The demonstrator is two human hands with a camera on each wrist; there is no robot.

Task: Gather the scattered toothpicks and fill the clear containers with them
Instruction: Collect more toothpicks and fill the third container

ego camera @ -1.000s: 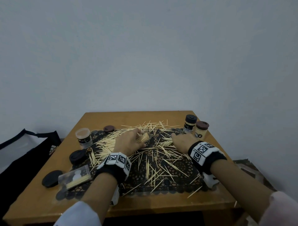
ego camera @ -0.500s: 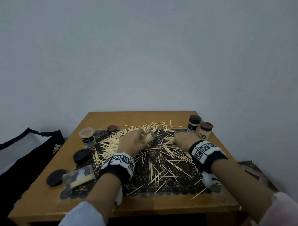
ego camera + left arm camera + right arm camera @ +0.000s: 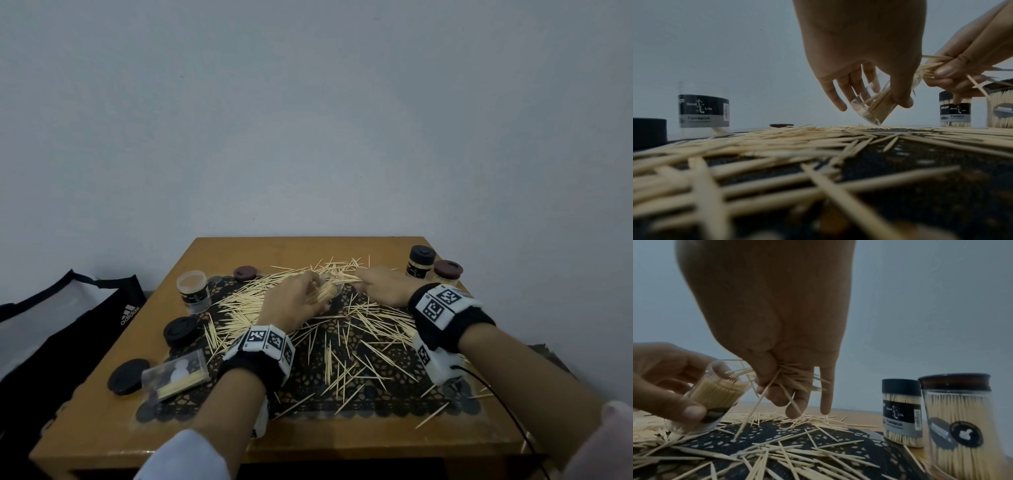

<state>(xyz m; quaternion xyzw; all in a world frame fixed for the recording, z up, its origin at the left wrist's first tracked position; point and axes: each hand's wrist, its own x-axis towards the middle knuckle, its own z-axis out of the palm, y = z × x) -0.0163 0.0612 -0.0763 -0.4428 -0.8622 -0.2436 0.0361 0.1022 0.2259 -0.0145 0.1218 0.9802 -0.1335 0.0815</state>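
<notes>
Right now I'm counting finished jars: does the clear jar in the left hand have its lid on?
No, the clear jar held tilted in the left hand is open-mouthed, toothpick tips showing.

Four toothpick jars (image 3: 193, 292), three loose lids (image 3: 181, 331), two hands (image 3: 295, 301)

- Plain pale grey-blue wall (image 3: 308, 120) fills the upper half of the head view, bare and evenly lit, dim soft light.
- Wooden table (image 3: 102, 428) at 6 o'clock, honey-brown top, its far edge close against the wall.
- Black lace-patterned mat (image 3: 376, 394) lies across the tabletop's middle.
- Black bag (image 3: 68, 342) with a white striped logo sits beside the table at 8 o'clock.
- At 4 o'clock, a sliver of dark patterned floor (image 3: 544, 353) past the table edge, too dim to read.
</notes>
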